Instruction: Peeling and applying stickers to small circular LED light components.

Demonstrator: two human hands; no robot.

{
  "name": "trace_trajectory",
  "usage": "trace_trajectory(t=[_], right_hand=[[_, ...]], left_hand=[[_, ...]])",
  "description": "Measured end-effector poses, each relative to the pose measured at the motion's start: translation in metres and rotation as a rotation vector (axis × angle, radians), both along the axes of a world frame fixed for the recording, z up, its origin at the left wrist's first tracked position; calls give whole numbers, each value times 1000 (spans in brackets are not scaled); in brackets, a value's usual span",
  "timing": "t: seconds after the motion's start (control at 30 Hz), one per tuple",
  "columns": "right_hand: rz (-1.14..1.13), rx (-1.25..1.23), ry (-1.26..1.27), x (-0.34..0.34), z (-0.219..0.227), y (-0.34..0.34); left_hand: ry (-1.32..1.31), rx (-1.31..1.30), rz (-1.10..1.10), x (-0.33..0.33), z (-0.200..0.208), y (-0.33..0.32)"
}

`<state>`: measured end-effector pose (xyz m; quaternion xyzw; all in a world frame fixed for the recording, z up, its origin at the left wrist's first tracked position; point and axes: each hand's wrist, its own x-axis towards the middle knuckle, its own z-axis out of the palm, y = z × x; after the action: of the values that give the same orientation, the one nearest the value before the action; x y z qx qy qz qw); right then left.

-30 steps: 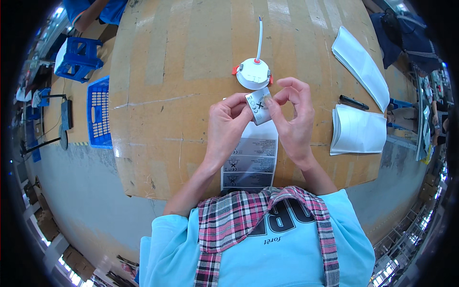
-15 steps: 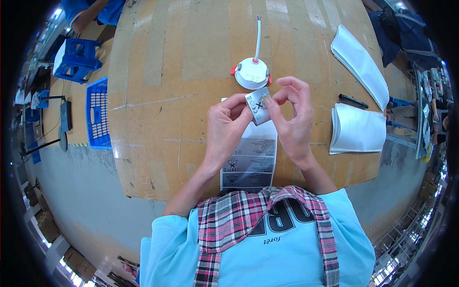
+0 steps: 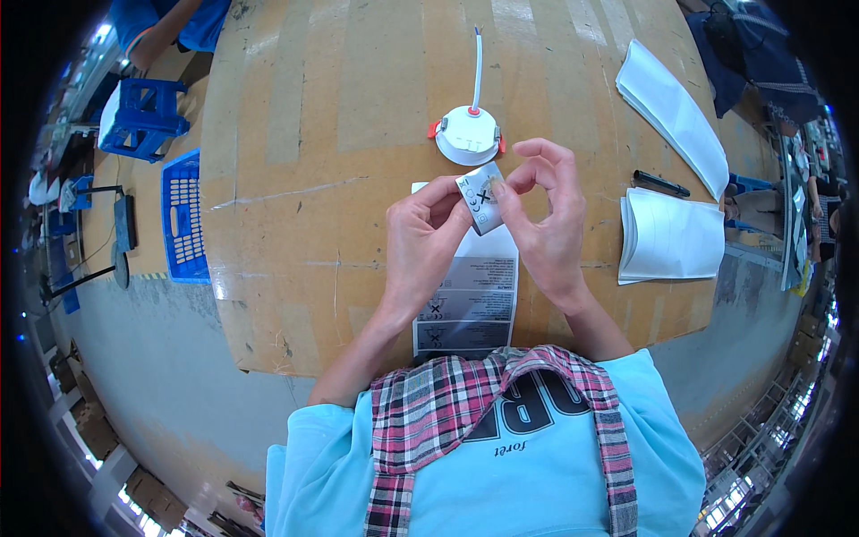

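Observation:
A small silver-grey sticker [image 3: 480, 199] with dark printed symbols is held up over the table in front of me. My left hand [image 3: 425, 237] pinches its left and lower side between thumb and fingers. At its upper right edge, the thumb and forefinger of my right hand [image 3: 548, 215] close on it, with the other fingers curled. Just beyond the sticker sits a round white downlight [image 3: 467, 139], its red-tipped clips at the sides and a white cable [image 3: 478, 72] rising away from me. A sheet of silver labels [image 3: 465, 309] lies under my wrists, partly hidden by my hands.
The table [image 3: 295, 224] is covered in taped brown cardboard. To the right lie a folded white paper stack [image 3: 671, 237], a black pen [image 3: 660, 183] and another white paper pile [image 3: 676, 121]. Left of the table are a blue crate [image 3: 184, 219] and a blue stool [image 3: 148, 116]; a person's arm [image 3: 165, 31] shows far left.
My hands and the sticker have barely moved; the grip looks the same. The whole view has shifted very slightly, with the downlight sitting a little further left in it.

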<state>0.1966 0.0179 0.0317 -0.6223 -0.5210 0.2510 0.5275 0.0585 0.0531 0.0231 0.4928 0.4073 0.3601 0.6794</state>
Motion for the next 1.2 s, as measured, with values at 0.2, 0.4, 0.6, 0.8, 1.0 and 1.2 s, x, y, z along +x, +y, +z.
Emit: trace_trajectory(t=[0.2,0.4,0.6,0.8,1.0,1.2], right_hand=[[-1,0,17,0,-3,0],[5,7,23,2,-1,-1],[1,37,67,3,-4,-3],[-38,71,42,0,-8,-4],[-41,83,-29,1,-6,-6],[-31,117,9,0,-5,-9]], left_hand=[[2,10,-7,0,-3,-1],[13,46,-11,0,-6,-2],[-20,88,-7,2,-10,-5],[-23,44,-10,-1,-22,-5],[-102,-3,23,1,-29,-4],[-152,-25,31,3,-30,-3]])
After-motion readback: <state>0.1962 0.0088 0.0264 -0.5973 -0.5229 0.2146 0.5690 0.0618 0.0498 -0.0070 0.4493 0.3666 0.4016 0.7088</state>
